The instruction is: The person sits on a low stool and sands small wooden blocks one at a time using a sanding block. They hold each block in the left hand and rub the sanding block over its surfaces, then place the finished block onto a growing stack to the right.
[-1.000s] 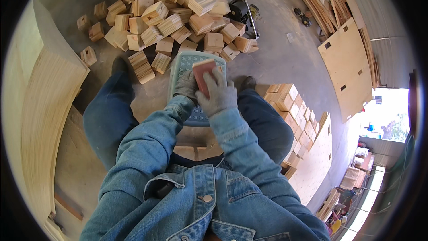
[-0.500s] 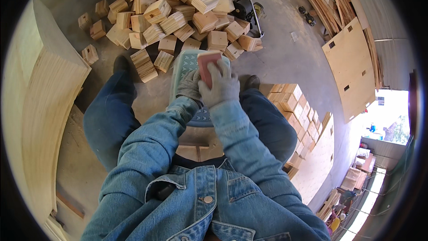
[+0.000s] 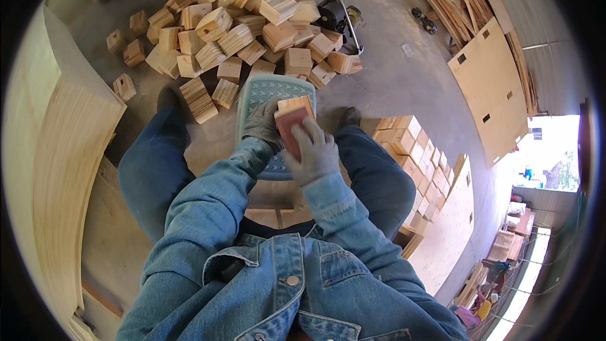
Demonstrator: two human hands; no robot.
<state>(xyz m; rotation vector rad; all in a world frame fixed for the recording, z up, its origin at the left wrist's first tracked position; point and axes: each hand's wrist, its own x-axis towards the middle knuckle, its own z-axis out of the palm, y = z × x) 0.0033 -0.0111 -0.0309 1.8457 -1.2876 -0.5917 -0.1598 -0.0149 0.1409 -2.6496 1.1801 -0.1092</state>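
Fingers of our right hand clasp a reddish pad against a wooden block above the stool's right edge; our left hand's, half-hidden, we cannot tell.

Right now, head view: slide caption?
Gloved right hand holds a reddish block against a wooden block steadied by the left hand, over a teal stool.

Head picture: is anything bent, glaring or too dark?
In the head view, the wooden stack at left curves with the lens; the bright opening at right is washed out; the corners are black; the reddish pad under the right hand looks fairly clear.
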